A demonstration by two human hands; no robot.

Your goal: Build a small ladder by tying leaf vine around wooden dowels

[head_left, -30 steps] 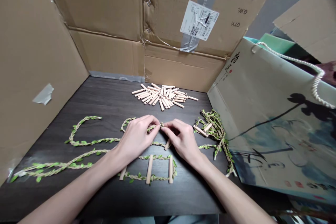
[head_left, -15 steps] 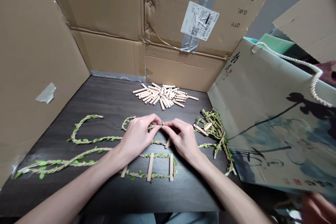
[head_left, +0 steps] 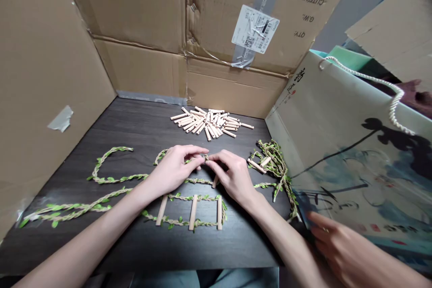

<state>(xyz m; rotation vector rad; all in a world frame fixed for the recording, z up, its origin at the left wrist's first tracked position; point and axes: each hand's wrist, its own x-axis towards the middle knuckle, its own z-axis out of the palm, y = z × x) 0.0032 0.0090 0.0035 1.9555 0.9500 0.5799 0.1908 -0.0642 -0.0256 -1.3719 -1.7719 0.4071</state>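
Observation:
My left hand [head_left: 173, 168] and my right hand [head_left: 231, 174] meet at the middle of the dark table [head_left: 135, 121], both pinching a leafy green vine cord [head_left: 111, 180] at one spot. A wooden stick [head_left: 215, 182] hangs under my right hand's fingers on that cord. Just in front of my hands lies a short ladder of three wooden sticks [head_left: 193, 211] tied between two cords. The cord trails away to the left in loops.
A pile of loose wooden sticks [head_left: 209, 124] lies at the back. A tangle of vine cord with sticks [head_left: 273, 166] sits at the right beside a paper gift bag [head_left: 354, 144]. Another person's hand [head_left: 347, 252] reaches in at the lower right. Cardboard walls [head_left: 40, 76] enclose the table.
Another person's hand has come into view at the lower right near the bag. My left hand's fingers have stretched out a little; both hands stay at the cord.

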